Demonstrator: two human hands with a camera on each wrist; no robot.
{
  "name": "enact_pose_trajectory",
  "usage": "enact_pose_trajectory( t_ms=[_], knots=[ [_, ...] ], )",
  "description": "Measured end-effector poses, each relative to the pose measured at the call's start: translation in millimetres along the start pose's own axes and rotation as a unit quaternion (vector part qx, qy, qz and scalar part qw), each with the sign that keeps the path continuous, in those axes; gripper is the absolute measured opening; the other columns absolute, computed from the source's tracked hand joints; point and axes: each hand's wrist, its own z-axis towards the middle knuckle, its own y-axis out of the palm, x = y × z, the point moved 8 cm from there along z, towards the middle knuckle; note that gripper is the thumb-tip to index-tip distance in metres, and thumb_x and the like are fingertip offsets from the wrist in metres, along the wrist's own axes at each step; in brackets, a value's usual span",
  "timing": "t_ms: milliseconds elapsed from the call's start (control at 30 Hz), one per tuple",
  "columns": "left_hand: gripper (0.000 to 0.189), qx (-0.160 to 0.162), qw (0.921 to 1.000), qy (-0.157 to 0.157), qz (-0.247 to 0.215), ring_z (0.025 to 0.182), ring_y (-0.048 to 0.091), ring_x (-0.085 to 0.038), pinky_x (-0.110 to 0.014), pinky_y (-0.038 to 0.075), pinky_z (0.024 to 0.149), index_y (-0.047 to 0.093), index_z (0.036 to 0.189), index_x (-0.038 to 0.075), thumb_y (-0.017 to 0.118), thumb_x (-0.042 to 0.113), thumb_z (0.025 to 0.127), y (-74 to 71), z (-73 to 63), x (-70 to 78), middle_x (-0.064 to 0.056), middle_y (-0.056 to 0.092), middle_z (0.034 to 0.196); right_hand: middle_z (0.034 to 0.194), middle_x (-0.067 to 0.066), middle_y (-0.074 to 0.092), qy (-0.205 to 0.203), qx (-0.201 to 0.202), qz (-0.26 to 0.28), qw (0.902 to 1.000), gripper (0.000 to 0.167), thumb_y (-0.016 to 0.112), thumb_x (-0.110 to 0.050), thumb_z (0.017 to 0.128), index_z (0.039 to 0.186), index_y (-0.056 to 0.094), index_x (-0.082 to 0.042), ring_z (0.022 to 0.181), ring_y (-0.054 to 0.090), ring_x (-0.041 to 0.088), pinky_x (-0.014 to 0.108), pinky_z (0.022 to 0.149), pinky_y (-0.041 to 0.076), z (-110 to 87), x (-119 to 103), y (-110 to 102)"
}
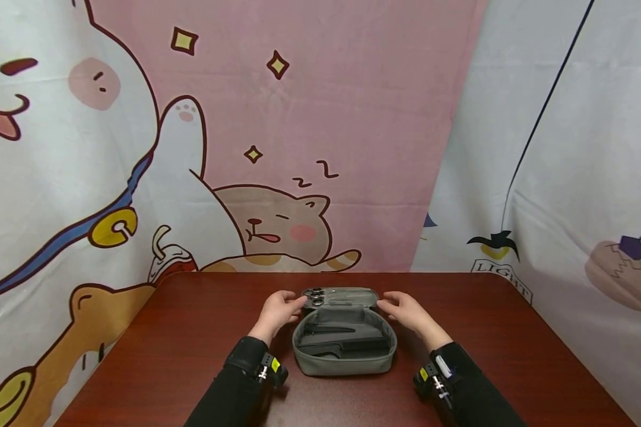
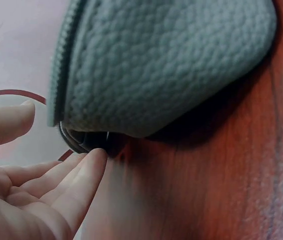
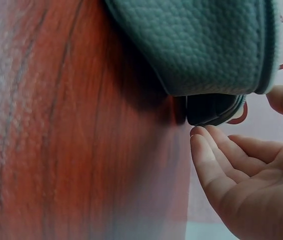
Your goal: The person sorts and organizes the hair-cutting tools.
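A grey zippered case with a pebbled surface stands on the table, its lid folded back away from me. Inside the case lie a dark comb and another slim dark tool. Scissors with ring handles sit at the left of the lid. My left hand is at the lid's left edge, thumb apart from the loosely extended fingers. My right hand mirrors it at the right edge, fingertips close to the lid. Whether either hand touches the lid I cannot tell.
The reddish-brown wooden table runs back to a hanging cloth printed with cartoon animals. Black sleeves with wrist-worn cameras flank the case on both sides.
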Motion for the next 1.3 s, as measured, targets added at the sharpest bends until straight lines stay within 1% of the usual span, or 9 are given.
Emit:
enact_pose_trajectory(
  t_ms=[300, 433, 600, 833, 967, 1067, 1133, 1233, 1300],
  knots=[
    [0.059, -0.021, 0.9986, -0.020, -0.044, 0.102, 0.066, -0.040, -0.041, 0.056, 0.082, 0.043, 0.135, -0.019, 0.066, 0.018, 0.096, -0.1, 9.2, -11.2, -0.030, 0.060, 0.120, 0.132, 0.034, 0.051, 0.019, 0.002, 0.010, 0.9998, 0.055, 0.058, -0.023, 0.101, 0.136, 0.043, 0.018, 0.114, 0.059, 0.042, 0.046, 0.089, 0.052, 6.0, 7.2, 1.7],
    [0.058, -0.028, 0.9984, -0.018, -0.045, 0.100, 0.067, -0.040, -0.041, 0.056, 0.081, 0.043, 0.134, -0.020, 0.066, 0.018, 0.096, 0.9, 11.9, -10.4, -0.031, 0.060, 0.119, 0.127, 0.032, 0.055, 0.021, 0.005, 0.008, 0.9997, 0.055, 0.057, -0.024, 0.102, 0.135, 0.045, 0.017, 0.109, 0.062, 0.040, 0.046, 0.089, 0.052, 8.9, 8.9, 1.8],
    [0.054, -0.033, 0.9983, -0.018, -0.046, 0.097, 0.068, -0.039, -0.041, 0.056, 0.080, 0.045, 0.131, -0.022, 0.066, 0.014, 0.096, 6.0, 14.8, -8.1, -0.032, 0.060, 0.117, 0.126, 0.032, 0.057, 0.032, 0.003, 0.005, 0.9995, 0.052, 0.055, -0.024, 0.103, 0.133, 0.047, 0.017, 0.106, 0.064, 0.037, 0.045, 0.086, 0.053, 14.6, 12.9, 4.6],
    [0.049, -0.043, 0.9986, -0.015, -0.027, 0.092, 0.069, -0.035, -0.040, 0.057, 0.079, 0.047, 0.130, -0.022, 0.065, 0.009, 0.096, 11.5, 17.3, -8.0, -0.030, 0.061, 0.115, 0.119, 0.027, 0.062, 0.046, 0.003, 0.013, 0.9989, 0.049, 0.054, -0.024, 0.103, 0.130, 0.052, 0.017, 0.102, 0.066, 0.034, 0.043, 0.084, 0.054, 20.4, 17.4, 7.2],
    [0.049, -0.051, 0.9978, -0.024, -0.034, 0.092, 0.069, -0.034, -0.040, 0.057, 0.079, 0.045, 0.131, -0.022, 0.065, 0.005, 0.095, 12.7, 18.2, -9.1, -0.029, 0.062, 0.115, 0.116, 0.026, 0.064, 0.049, -0.001, 0.017, 0.9986, 0.049, 0.054, -0.024, 0.103, 0.128, 0.053, 0.017, 0.101, 0.066, 0.033, 0.043, 0.083, 0.055, 22.4, 19.5, 7.8],
    [0.051, -0.052, 0.9970, -0.038, -0.042, 0.089, 0.070, -0.031, -0.040, 0.057, 0.079, 0.045, 0.131, -0.021, 0.066, 0.006, 0.094, 12.4, 18.0, -10.7, -0.026, 0.064, 0.112, 0.108, 0.021, 0.067, 0.053, -0.006, 0.025, 0.9983, 0.047, 0.055, -0.024, 0.103, 0.126, 0.055, 0.017, 0.096, 0.067, 0.027, 0.040, 0.081, 0.055, 23.9, 21.3, 8.9],
    [0.051, -0.052, 0.9964, -0.046, -0.047, 0.087, 0.071, -0.028, -0.040, 0.057, 0.079, 0.045, 0.131, -0.021, 0.067, 0.006, 0.094, 12.2, 17.3, -11.5, -0.024, 0.065, 0.110, 0.100, 0.014, 0.069, 0.054, -0.017, 0.033, 0.9978, 0.045, 0.054, -0.024, 0.103, 0.122, 0.058, 0.016, 0.088, 0.067, 0.021, 0.036, 0.077, 0.055, 24.9, 22.1, 10.9],
    [0.051, -0.054, 0.9956, -0.050, -0.057, 0.087, 0.071, -0.027, -0.040, 0.057, 0.080, 0.045, 0.131, -0.021, 0.067, 0.006, 0.094, 12.7, 16.7, -11.6, -0.024, 0.066, 0.108, 0.085, 0.005, 0.066, 0.059, -0.033, 0.057, 0.9961, 0.040, 0.052, -0.022, 0.103, 0.115, 0.061, 0.015, 0.075, 0.061, 0.012, 0.029, 0.068, 0.053, 25.9, 23.4, 14.0],
    [0.050, -0.055, 0.9952, -0.050, -0.064, 0.089, 0.071, -0.028, -0.040, 0.057, 0.080, 0.045, 0.132, -0.021, 0.066, 0.004, 0.094, 13.2, 16.6, -11.9, -0.024, 0.066, 0.109, 0.080, 0.002, 0.063, 0.062, -0.044, 0.078, 0.9940, 0.036, 0.051, -0.020, 0.104, 0.112, 0.062, 0.013, 0.070, 0.058, 0.010, 0.026, 0.064, 0.051, 26.0, 23.7, 16.2]
  ],
)
